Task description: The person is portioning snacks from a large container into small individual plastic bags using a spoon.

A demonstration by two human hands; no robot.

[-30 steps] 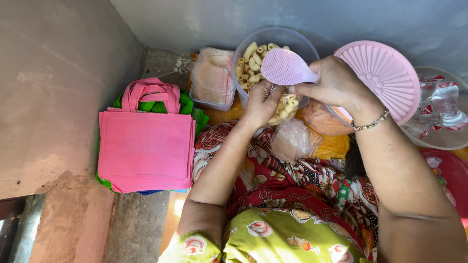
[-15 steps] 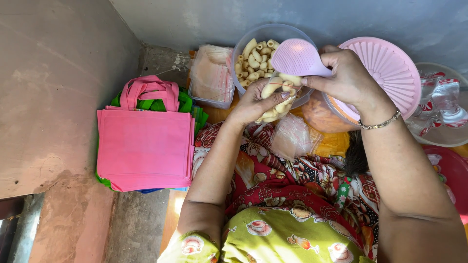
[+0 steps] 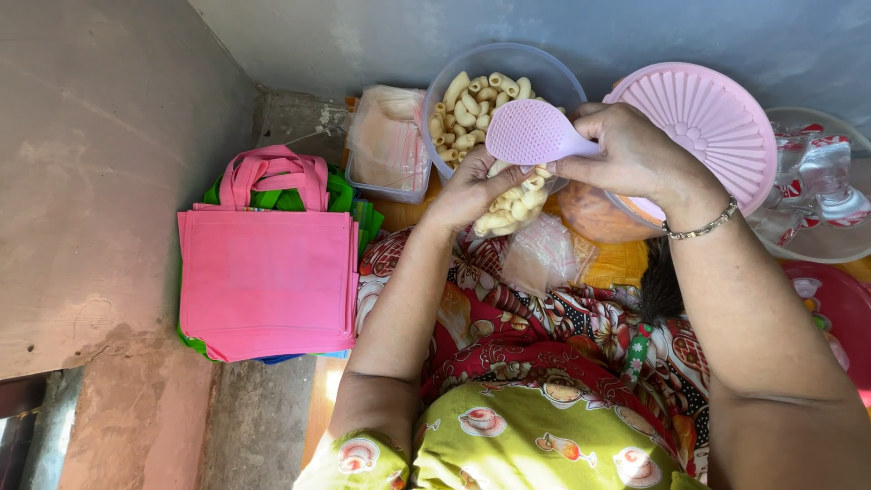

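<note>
Just above centre, the right hand grips the handle of a pink plastic scoop — its oval back dotted with fine bumps — over a small clear bag of pale, curled snack tubes pinched in the left hand. Behind sits a clear round tub of the same tubes; a ribbed pink lid lies upper right, flat pink fabric bags at left.

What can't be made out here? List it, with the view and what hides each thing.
All in the head view:
- The small clear bag of snacks: its mouth is covered by the left hand and the pink scoop.
- The scoop's handle: wrapped inside the right hand.
- The orange bowl: mostly under the right wrist and the pink lid.
- The red tub: cut off by the right edge.
- The clear box: its contents are blurred by plastic.
</note>
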